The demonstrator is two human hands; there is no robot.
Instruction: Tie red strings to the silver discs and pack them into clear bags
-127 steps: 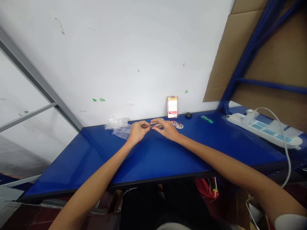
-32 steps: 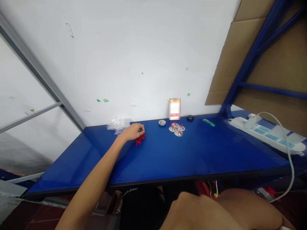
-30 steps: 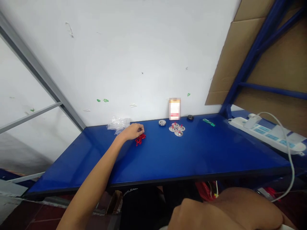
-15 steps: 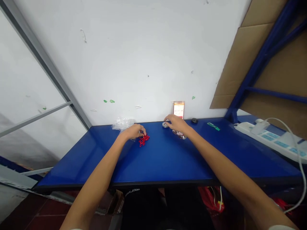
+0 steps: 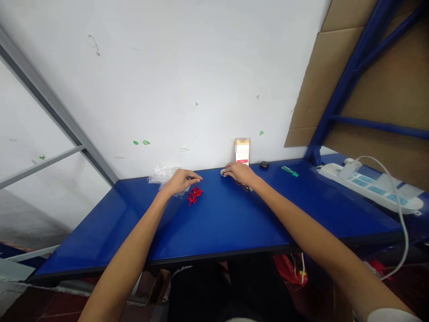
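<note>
My left hand hovers above and left of a small tangle of red cords on the blue tabletop. Its thumb and fingertips are pinched together, and what they hold, if anything, is too small to make out. Behind and below that hand lies crumpled clear plastic wrap. At the back of the table, my right hand is closed with its fingertips on the edge of a small round silvery disc. More shiny round pieces show partly beneath the right hand and wrist.
A phone with a lit screen leans on the wall behind my right hand. Farther right are a small black object, a green tool-like strip and a white power strip with a plugged-in cable. A blue metal frame stands at the right.
My left hand has lifted off the red cords, which stay on the table. My right hand's fingers have closed in on the round disc. The view has shifted slightly to the right.
</note>
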